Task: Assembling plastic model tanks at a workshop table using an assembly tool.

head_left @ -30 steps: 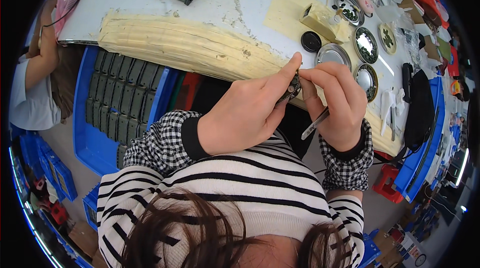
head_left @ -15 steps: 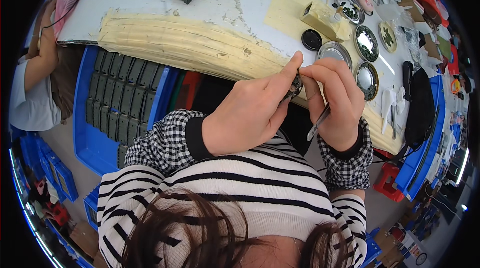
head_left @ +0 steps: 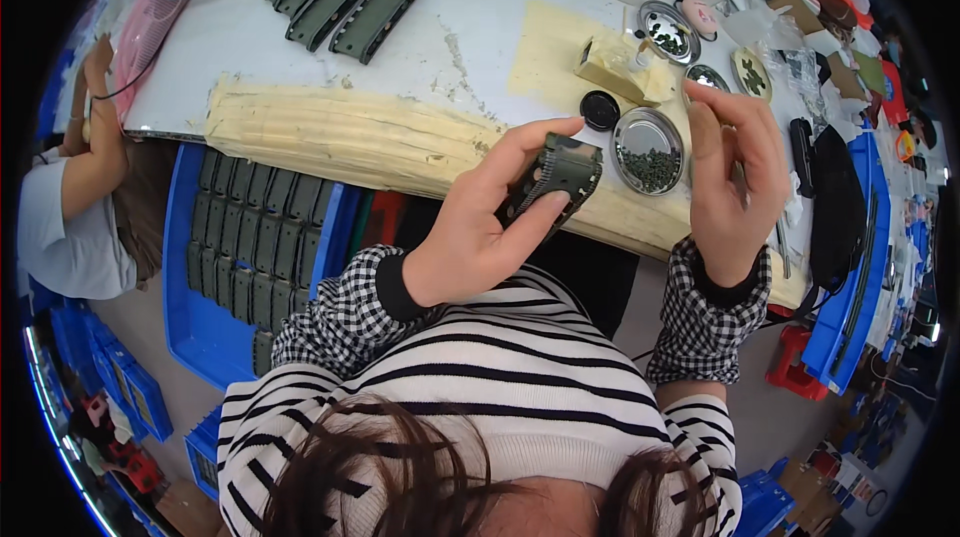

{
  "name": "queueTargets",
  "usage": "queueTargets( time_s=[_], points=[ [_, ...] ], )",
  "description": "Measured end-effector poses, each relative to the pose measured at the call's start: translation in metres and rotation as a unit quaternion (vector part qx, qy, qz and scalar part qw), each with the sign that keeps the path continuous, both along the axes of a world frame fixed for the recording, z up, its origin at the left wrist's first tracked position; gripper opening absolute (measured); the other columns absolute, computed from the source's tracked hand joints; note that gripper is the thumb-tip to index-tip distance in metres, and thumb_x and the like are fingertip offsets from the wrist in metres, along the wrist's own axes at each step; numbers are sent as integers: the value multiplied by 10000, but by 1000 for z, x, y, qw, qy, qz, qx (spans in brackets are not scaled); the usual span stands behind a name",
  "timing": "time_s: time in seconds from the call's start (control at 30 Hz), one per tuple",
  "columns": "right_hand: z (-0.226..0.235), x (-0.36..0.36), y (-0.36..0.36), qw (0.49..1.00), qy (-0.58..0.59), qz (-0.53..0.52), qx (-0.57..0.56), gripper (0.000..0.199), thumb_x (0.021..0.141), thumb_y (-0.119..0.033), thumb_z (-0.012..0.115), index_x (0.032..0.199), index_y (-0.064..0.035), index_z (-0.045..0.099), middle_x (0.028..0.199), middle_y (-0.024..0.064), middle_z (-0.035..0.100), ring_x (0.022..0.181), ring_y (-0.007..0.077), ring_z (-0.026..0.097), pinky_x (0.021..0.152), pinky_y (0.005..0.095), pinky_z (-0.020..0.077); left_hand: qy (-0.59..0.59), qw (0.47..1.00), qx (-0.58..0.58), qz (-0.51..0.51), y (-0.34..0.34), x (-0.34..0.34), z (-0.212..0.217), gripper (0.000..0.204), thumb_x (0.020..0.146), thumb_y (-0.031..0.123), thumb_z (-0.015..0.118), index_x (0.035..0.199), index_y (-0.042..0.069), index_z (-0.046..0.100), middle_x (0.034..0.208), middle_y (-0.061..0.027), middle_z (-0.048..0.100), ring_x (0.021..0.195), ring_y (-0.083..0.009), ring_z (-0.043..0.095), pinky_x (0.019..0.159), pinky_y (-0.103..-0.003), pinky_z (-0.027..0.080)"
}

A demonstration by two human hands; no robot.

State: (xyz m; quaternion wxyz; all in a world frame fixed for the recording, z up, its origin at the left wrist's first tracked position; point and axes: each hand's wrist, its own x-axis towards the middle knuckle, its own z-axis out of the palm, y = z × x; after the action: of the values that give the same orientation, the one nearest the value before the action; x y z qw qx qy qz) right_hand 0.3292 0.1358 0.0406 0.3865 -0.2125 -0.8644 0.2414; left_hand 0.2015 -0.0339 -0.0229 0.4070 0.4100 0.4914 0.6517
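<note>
My left hand grips a dark green curved casing with a row of studs along its edge, the thumb pressed on its face. My right hand is raised over the right side of the table, apart from the casing. Its thumb and index fingertips come close together in a pinch; whatever they hold, if anything, does not show clearly. Just left of that hand lies a round metal dish with many tiny dark green pieces in it. Another small dish is partly hidden behind the fingers.
Beyond the dish are a black round lid, a yellowish taped box, another metal dish and a cream dish. Several green casings lie at the far left. A blue crate holds rows of casings; a co-worker's arm is at left.
My right hand has left the casing and moved right and away from me, toward the dishes. The silver tool seen in it before no longer shows. The casing in my left hand has turned its face up.
</note>
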Motion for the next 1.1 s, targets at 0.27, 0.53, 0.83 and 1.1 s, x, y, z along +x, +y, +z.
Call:
queueTargets(
  time_s=[0.27,0.53,0.83,1.1],
  points=[
    [-15,-31,36,993,-78,3,85,362,714,51,663,1059,-58,664,904,83,610,746,227,651,611,315,519,-155,988,20,12,-1,-7,5,473,972,92,535,1401,33,346,1264,-189,578,951,-201,659,872,-333,538],
    [-5,-35,29,994,22,-9,103,198,756,36,676,937,-43,677,834,60,612,657,166,610,568,255,472,-213,976,35,-38,-5,-12,-3,475,980,118,534,1411,31,354,1229,-169,600,931,-179,648,829,-305,541],
    [-8,-20,-35,888,158,186,-391,173,1001,-136,510,1018,33,537,943,57,545,780,101,568,805,333,577,-543,817,90,-174,0,-7,-14,545,985,199,511,1438,-10,291,1130,-135,619,848,-206,627,730,-319,570],
    [-6,-22,-40,880,152,174,-415,184,1013,-166,499,998,15,526,876,22,503,703,41,512,790,342,593,-493,852,47,-170,-2,-8,-8,560,977,235,506,1456,22,309,1104,-71,582,745,-199,554,668,-351,519]
  ],
)
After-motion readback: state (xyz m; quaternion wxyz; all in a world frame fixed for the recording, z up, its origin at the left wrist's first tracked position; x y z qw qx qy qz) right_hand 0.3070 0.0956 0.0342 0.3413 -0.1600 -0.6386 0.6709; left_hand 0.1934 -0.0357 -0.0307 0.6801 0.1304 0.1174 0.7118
